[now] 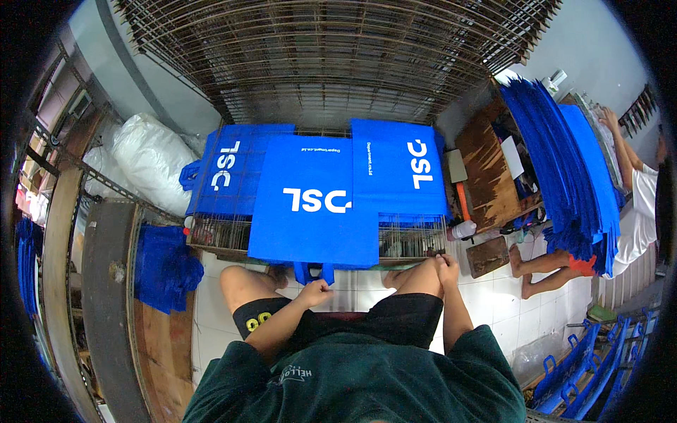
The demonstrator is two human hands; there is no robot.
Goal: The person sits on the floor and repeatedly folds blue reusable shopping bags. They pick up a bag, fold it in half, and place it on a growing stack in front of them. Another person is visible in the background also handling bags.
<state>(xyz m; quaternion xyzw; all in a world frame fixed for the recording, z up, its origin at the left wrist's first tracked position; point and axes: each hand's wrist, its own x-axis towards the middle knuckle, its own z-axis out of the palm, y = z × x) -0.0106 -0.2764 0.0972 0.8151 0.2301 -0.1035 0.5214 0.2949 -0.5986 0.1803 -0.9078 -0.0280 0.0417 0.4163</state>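
My left hand (315,292) is closed at the lower end of a dark blue handle (314,272), which hangs from the near edge of a blue fabric bag (317,236). Whether the fingers grip that handle is hidden. My right hand (447,272) rests by my right knee with its fingers curled, and their inside does not show. The middle bag lies flat with white lettering facing up and overlaps two similar ones, a left bag (236,197) and a right bag (398,190). All three lie on a wire rack (412,236) in front of me.
Stacked wire racks (338,63) rise behind the bags. White plastic sacks (151,162) and a blue fabric pile (162,268) stand left. On the right, a large stack of blue sheets (550,169) stands near a co-worker (642,204). More blue bags (571,366) hang lower right.
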